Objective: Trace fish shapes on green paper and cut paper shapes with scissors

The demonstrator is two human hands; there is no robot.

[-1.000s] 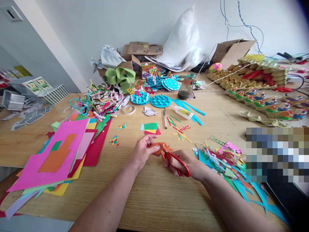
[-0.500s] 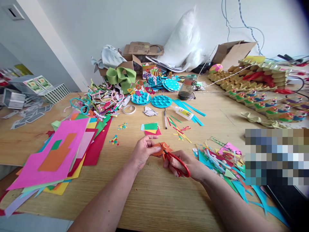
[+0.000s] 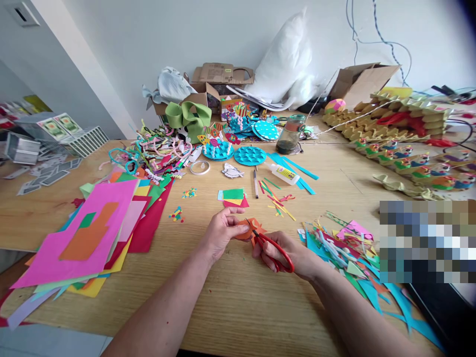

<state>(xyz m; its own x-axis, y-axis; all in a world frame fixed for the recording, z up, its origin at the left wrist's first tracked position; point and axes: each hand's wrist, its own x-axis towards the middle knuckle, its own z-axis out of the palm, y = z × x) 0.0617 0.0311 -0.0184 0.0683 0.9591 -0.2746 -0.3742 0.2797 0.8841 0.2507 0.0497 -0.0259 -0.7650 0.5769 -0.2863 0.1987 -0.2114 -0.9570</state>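
Between thumb and fingers, my left hand (image 3: 222, 233) pinches a piece of orange paper (image 3: 243, 231) above the table. Red-handled scissors (image 3: 273, 248) are in my right hand (image 3: 284, 250), with the fingers in the handle loops. Their dark blades lie across the orange paper, which has jagged, cut edges. Beyond my left hand rests a small stack of green, yellow and red paper rectangles (image 3: 233, 195). A white fish-shaped cutout (image 3: 232, 171) lies farther back, near a pen (image 3: 256, 183) and a glue bottle (image 3: 283, 174).
Large coloured sheets (image 3: 119, 218) are piled at the left. Paper scraps (image 3: 353, 258) cover the right side near a dark device (image 3: 439, 307). Behind are blue discs (image 3: 250, 155), a glass jar (image 3: 290, 136), a tape roll (image 3: 200, 167) and egg cartons (image 3: 412, 124).
The view has shifted very slightly. Both hands, the scissors and the orange paper keep nearly the same position.
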